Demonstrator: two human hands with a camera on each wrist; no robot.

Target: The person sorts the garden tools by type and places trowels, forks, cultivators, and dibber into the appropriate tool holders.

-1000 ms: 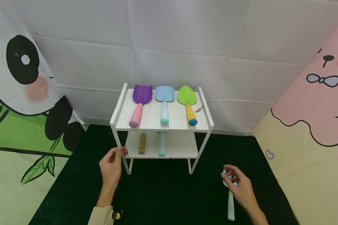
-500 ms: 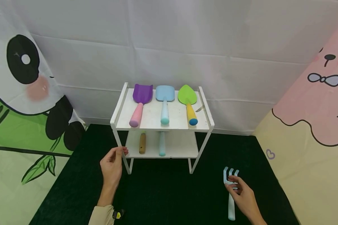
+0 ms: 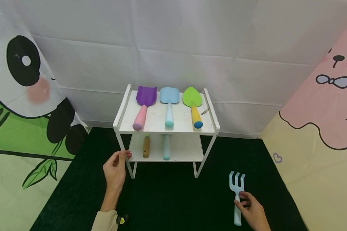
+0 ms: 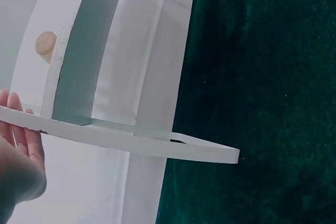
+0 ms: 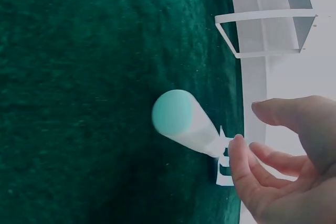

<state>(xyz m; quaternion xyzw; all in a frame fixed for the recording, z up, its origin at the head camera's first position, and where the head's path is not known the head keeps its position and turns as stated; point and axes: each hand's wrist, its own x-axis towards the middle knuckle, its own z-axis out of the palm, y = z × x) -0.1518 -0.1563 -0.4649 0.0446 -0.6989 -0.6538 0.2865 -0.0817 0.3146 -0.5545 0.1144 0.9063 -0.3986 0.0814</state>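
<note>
At the lower right of the head view, a pale blue toy hand fork lies on the dark green cloth, tines pointing away. My right hand hovers over its handle. Its thumb overlaps the handle there, while the right wrist view shows thumb and fingers apart with nothing between them. The fork handle's round teal end faces that camera. My left hand holds the left front leg of a white two-tier shelf. In the left wrist view, its fingers reach behind the white leg.
Across the top tier lie a purple shovel with a pink handle, a blue shovel and a green trowel with a yellow handle. Below are a wooden handle and a light blue handle. White cloth hangs behind.
My right hand has drawn back from the fork's tines to beside its handle, uncovering the tines. The fork stays where it lay. My left hand keeps its place on the shelf leg.
</note>
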